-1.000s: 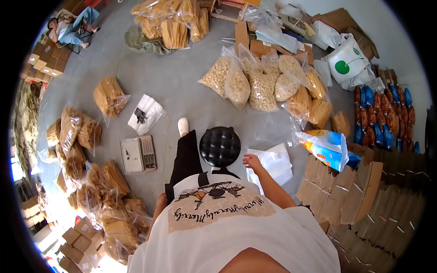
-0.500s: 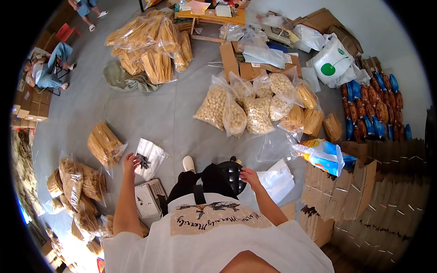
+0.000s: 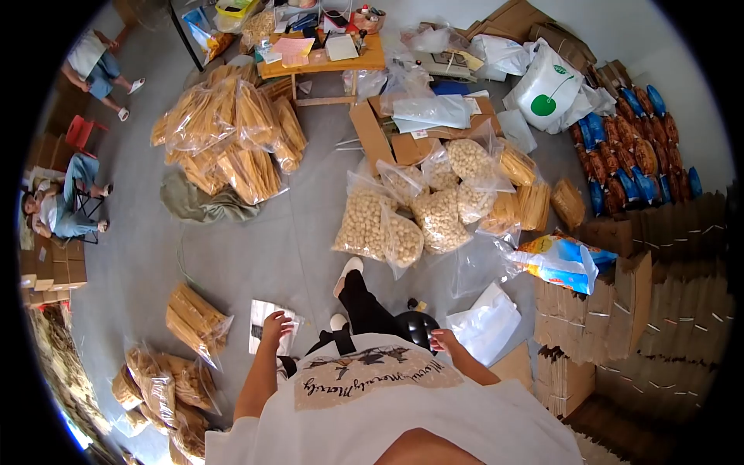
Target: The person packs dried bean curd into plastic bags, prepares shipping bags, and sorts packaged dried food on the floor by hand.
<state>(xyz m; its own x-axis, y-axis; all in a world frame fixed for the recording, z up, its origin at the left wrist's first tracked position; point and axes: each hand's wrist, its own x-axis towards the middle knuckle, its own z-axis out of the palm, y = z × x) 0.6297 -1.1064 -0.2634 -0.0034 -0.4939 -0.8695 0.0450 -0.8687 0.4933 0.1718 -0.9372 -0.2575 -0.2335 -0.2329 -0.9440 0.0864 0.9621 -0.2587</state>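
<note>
One white shoe (image 3: 349, 276) has stepped ahead toward twelve o'clock in the head view. Left hand (image 3: 274, 330), fingers loosely apart, overlaps a white bag (image 3: 260, 312), long axis roughly twelve-to-six. Right hand (image 3: 444, 340), fingers also apart, is nearer the round black stool (image 3: 416, 327), at its ten o'clock.

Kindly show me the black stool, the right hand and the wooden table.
Black stool (image 3: 417, 327), head view: on its dark seat.
Right hand (image 3: 445, 341), head view: middle of the hand.
Wooden table (image 3: 370, 60), head view: bare tabletop.
</note>
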